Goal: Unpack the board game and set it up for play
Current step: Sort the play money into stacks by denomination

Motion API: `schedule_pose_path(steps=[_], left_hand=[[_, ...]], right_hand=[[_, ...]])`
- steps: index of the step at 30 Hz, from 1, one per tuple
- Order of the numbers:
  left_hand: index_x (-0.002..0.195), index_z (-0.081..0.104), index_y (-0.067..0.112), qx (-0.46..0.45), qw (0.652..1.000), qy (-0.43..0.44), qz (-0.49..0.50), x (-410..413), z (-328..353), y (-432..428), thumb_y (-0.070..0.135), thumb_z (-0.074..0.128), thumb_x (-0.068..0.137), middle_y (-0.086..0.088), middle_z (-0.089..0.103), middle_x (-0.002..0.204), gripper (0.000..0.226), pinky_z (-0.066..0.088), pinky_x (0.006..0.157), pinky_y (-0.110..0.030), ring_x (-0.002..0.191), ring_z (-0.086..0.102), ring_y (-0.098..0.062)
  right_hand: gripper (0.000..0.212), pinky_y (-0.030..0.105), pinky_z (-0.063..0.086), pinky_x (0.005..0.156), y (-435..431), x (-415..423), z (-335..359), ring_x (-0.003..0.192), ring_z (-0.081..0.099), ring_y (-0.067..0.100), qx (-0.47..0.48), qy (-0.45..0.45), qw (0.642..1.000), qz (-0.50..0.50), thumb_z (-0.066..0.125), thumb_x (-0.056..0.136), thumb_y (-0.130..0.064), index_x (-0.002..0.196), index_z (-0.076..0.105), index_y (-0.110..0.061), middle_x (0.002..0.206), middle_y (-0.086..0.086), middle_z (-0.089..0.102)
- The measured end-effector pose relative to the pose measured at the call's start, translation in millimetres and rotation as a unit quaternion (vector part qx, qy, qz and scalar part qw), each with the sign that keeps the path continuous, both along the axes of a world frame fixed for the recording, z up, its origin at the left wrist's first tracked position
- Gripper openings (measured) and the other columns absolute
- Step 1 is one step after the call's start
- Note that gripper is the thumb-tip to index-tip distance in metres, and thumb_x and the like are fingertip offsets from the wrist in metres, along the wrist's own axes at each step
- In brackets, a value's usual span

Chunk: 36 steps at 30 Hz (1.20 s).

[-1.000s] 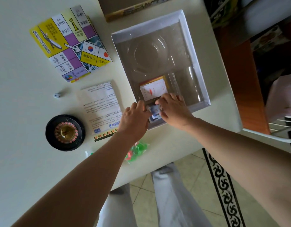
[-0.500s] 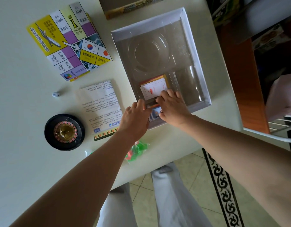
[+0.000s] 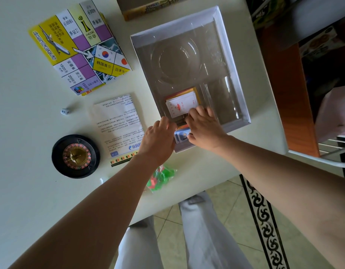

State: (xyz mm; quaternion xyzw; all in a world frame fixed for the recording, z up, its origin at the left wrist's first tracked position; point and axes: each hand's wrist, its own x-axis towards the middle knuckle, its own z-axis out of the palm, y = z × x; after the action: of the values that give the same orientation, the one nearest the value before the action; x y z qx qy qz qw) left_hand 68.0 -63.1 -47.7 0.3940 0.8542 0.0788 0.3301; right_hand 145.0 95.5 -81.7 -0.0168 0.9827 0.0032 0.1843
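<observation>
My left hand (image 3: 160,136) and right hand (image 3: 204,129) each pinch an end of the card deck (image 3: 181,137), grip narrow. It lies in the box's (image 3: 239,88) near-left corner, long axis running hand to hand.

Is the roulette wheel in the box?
No, the roulette wheel sits on the table, left of the box.

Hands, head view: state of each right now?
Left hand: fingers curled against the card stack; grip hidden, cannot tell.
Right hand: grips the card stack.
</observation>
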Motion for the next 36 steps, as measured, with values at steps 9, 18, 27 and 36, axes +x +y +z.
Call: schedule_pose_path(steps=[9,18,27,36], left_hand=[[0.121,0.052,0.012,0.0,1.0,-0.005,0.001,-0.5,-3.0,0.4,0.012,0.049,0.087,-0.01,0.046,0.119,0.034,0.044,0.086,-0.039,0.103,0.052,-0.028],[0.115,0.053,0.012,0.011,1.0,0.001,0.01,0.2,-3.5,0.1,0.011,0.05,0.087,-0.009,0.047,0.114,0.028,0.045,0.08,-0.038,0.097,0.054,-0.027],[0.115,0.054,0.013,0.015,1.0,0.002,0.007,-1.3,-3.6,0.5,0.012,0.05,0.088,-0.009,0.047,0.114,0.027,0.044,0.081,-0.038,0.099,0.053,-0.027],[0.114,0.058,0.013,-0.017,0.999,0.031,-0.019,-0.6,-4.4,6.2,0.018,0.049,0.091,-0.008,0.043,0.113,0.025,0.045,0.083,-0.036,0.099,0.052,-0.025]], right_hand=[[0.028,0.037,0.032,0.077,-1.7,4.5,-3.5,0.087,0.054,0.028,-0.031,0.02,0.999,-0.009,0.07,0.064,-0.023,0.086,0.058,-0.009,0.087,0.005,0.062],[0.029,0.036,0.044,0.074,2.0,0.0,-1.7,0.082,0.056,0.029,-0.046,-0.009,0.999,0.018,0.069,0.062,-0.024,0.085,0.061,-0.007,0.088,0.009,0.059],[0.031,0.034,0.027,0.073,-3.1,3.8,0.2,0.074,0.059,0.028,-0.062,-0.02,0.998,-0.011,0.07,0.06,-0.016,0.089,0.06,-0.008,0.082,0.007,0.06],[0.028,0.035,0.042,0.067,-0.7,1.1,2.7,0.077,0.056,0.03,-0.068,-0.051,0.996,0.005,0.073,0.06,-0.017,0.084,0.061,-0.009,0.085,0.01,0.059]])
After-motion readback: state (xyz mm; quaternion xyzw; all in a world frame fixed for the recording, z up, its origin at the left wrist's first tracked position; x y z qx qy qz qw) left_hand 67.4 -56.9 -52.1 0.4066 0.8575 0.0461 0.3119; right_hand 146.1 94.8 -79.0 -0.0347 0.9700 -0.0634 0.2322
